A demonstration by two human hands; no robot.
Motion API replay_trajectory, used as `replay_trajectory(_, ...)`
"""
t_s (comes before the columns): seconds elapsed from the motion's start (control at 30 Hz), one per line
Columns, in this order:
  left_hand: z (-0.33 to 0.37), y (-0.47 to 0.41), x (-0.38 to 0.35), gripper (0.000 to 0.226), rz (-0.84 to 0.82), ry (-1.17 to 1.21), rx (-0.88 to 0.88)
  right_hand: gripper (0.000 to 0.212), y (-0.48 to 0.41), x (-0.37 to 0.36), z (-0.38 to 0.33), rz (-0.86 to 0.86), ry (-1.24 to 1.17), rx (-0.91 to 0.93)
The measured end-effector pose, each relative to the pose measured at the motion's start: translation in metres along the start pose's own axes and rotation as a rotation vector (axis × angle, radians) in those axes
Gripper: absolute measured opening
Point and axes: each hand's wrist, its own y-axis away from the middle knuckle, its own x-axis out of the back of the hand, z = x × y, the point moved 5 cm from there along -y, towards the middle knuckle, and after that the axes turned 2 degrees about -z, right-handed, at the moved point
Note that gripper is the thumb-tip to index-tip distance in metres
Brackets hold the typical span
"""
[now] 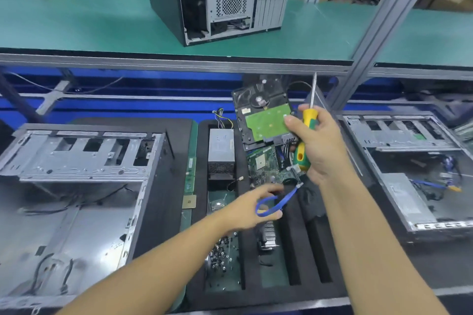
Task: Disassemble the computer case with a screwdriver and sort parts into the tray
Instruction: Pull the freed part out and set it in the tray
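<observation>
Head view: right hand [323, 147] gripped screwdriver [306, 133] plus hard drive [263, 116]; left hand [243, 211] pinched the limp blue cable [280, 202]. Drive seemed heavy, fragile: hold its edges.

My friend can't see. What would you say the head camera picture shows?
A person's right hand holds a hard drive and a yellow-green screwdriver above a black foam tray of computer parts. The left hand pinches a looped blue cable.

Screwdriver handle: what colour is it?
The screwdriver handle is yellow with green sections, held in the right hand; head view shows it best.
</observation>
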Motion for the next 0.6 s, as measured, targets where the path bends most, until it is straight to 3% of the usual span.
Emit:
replay_trajectory(0.07,-0.009,0.004,-0.012,0.032,-0.055,0.023,0.036,0.027,0.002,0.010,0.014,0.034,0.065,-0.020)
replay_trajectory(0.2,-0.032,0.009,-0.026,0.040,-0.196,-0.011,0.113,0.029,-0.002,0.038,0.028,0.056,0.245,-0.048)
replay_trajectory(0.47,-0.087,-0.002,0.001,0.022,0.038,-0.391,0.371,0.032,-0.017,0.085,0.039,-0.141,0.598,-0.189)
replay_trajectory(0.53,-0.093,-0.009,-0.004,0.038,0.056,-0.573,0.349,0.033,-0.015,0.088,0.046,-0.176,0.641,-0.216)
replay_trajectory(0.6,-0.093,-0.021,-0.015,0.070,0.093,-0.837,0.261,0.034,-0.010,0.086,0.056,-0.205,0.663,-0.231)
